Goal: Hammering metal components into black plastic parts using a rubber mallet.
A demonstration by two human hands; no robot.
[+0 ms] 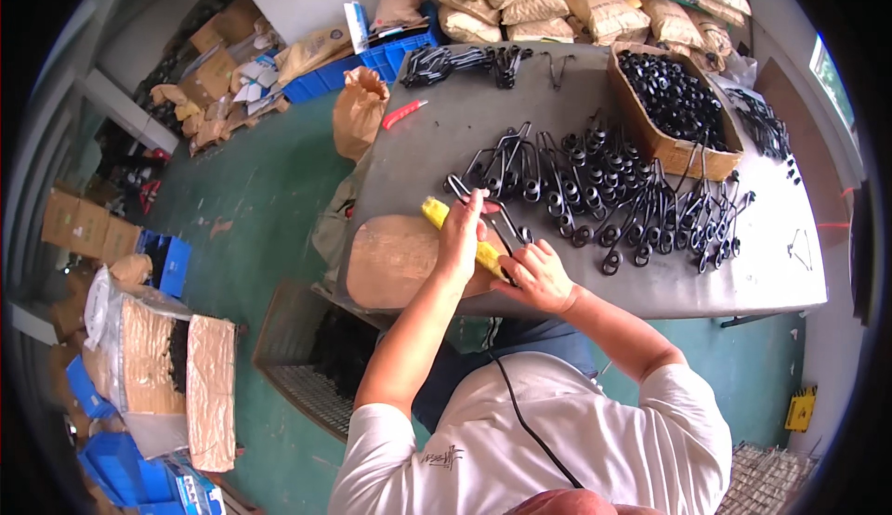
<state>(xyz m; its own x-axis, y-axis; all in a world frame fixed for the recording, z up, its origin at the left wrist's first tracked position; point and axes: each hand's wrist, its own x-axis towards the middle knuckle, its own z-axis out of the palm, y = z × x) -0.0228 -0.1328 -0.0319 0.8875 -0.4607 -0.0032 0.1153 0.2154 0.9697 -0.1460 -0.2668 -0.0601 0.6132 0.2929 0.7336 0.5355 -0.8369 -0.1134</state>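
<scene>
My left hand [459, 241] is closed around a bent black wire piece [455, 183], whose loop sticks out past the fingers. My right hand [539, 278] pinches the black end of that piece close by. Under both hands lies a yellow bar-shaped object [488, 257], partly hidden, slanting over the edge of a brown board [395, 260] at the table's near left. A small red patch shows beside my left fingertips; I cannot tell what it is. Just beyond my hands is a spread of black wire pieces [641, 204] with rounded, holed ends.
A cardboard box [641, 116] full of small black round parts stands at the table's [706, 287] back right. A red-handled cutter [404, 114] and bundled black wires [451, 65] lie at the back left. A brown paper bag [360, 111] stands beyond the left edge.
</scene>
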